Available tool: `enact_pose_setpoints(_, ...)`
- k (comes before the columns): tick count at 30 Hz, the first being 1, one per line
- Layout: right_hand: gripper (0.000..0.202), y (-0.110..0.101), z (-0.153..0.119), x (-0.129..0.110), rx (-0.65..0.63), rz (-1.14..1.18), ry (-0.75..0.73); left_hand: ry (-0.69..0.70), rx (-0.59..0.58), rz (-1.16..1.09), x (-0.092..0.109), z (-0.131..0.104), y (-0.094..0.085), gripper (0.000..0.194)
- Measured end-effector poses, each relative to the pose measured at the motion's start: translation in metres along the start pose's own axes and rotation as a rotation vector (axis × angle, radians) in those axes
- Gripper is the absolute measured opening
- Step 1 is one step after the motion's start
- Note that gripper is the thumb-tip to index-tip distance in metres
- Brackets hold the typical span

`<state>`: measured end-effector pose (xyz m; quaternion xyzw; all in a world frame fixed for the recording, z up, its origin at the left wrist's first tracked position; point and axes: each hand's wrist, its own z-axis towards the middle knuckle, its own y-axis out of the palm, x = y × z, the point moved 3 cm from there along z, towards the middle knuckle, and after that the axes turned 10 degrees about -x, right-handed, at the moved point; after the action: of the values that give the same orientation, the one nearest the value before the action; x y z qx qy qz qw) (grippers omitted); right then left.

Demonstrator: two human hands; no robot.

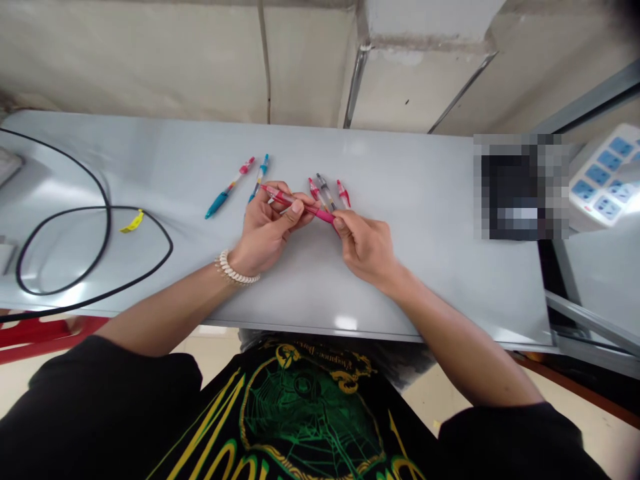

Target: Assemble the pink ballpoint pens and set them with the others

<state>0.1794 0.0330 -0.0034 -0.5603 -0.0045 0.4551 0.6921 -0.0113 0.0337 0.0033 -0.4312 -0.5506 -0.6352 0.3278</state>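
A pink pen (320, 213) is held between both hands above the table. My left hand (270, 223) pinches its clear barrel, thumb on top. Closed round the pink end is my right hand (364, 243). Behind the hands lie a grey pen (326, 190), a red-topped pen (313, 189) and another red-topped pen (343, 193), their lower parts partly hidden. A blue pen (262, 172) shows behind my left hand. Left of it, a pen with a teal grip and pink top (229, 189) lies slanted.
The grey-white table (430, 280) runs up to the wall. A black cable (107, 207) with a yellow tag (133, 221) loops at the left. At the right sit a blurred dark object (513, 200) and a power strip (607, 177).
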Motion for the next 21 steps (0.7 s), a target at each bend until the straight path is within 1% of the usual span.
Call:
enact_pose_setpoints(3, 0.031, -0.0005, 0.0002, -0.0018, 0.024, 0.049, 0.011, 0.020, 0.008, 0.021, 0.0027, 0.0010, -0.0003, 0.050)
enact_pose_setpoints(6, 0.032, -0.0012, -0.0013, -0.0031, 0.022, 0.075, -0.005, 0.024, 0.010, 0.039, 0.0050, 0.0015, -0.0004, 0.049)
enact_pose_setpoints(11, 0.033, -0.0044, -0.0046, -0.0014, -0.021, 0.065, 0.009, 0.022, -0.045, 0.047, 0.0058, 0.0003, 0.0010, 0.052)
enact_pose_setpoints(15, 0.038, -0.0058, -0.0034, -0.0010, -0.072, 0.111, 0.029, 0.023, -0.032, 0.074, 0.0049, 0.0005, -0.0007, 0.056)
enact_pose_setpoints(21, 0.042, -0.0067, -0.0015, -0.0016, -0.093, 0.139, 0.061, 0.019, -0.035, 0.081, 0.0068, 0.0020, -0.0011, 0.056)
